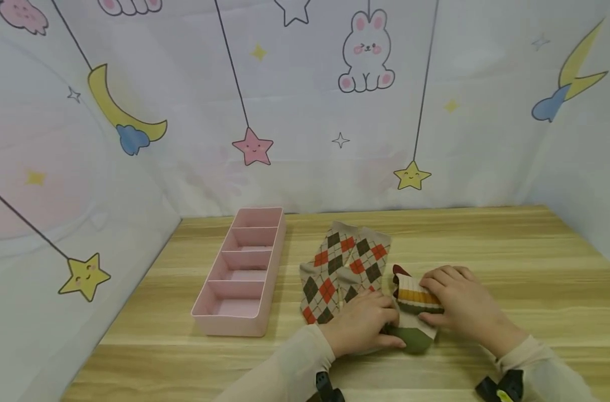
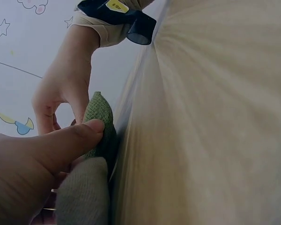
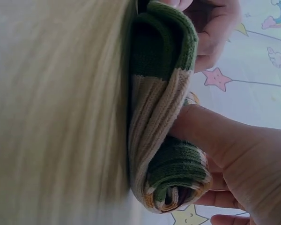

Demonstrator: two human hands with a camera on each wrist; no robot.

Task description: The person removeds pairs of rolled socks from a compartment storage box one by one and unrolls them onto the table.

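A striped sock (image 1: 415, 312), cream with yellow, dark red and green bands and a green toe (image 2: 99, 123), lies on the wooden table (image 1: 511, 257), partly rolled up. My right hand (image 1: 458, 301) grips the rolled end (image 3: 175, 180), thumb against the roll. My left hand (image 1: 365, 322) pinches the green toe end, thumb (image 2: 72, 140) on top. A pair of argyle socks (image 1: 342, 268) in beige, brown and red lies flat just left of the striped one, partly under my left hand.
A pink organizer tray (image 1: 242, 271) with several compartments stands to the left of the socks. Printed fabric walls (image 1: 305, 100) close in the table at the back and both sides. Bare wood extends to the right.
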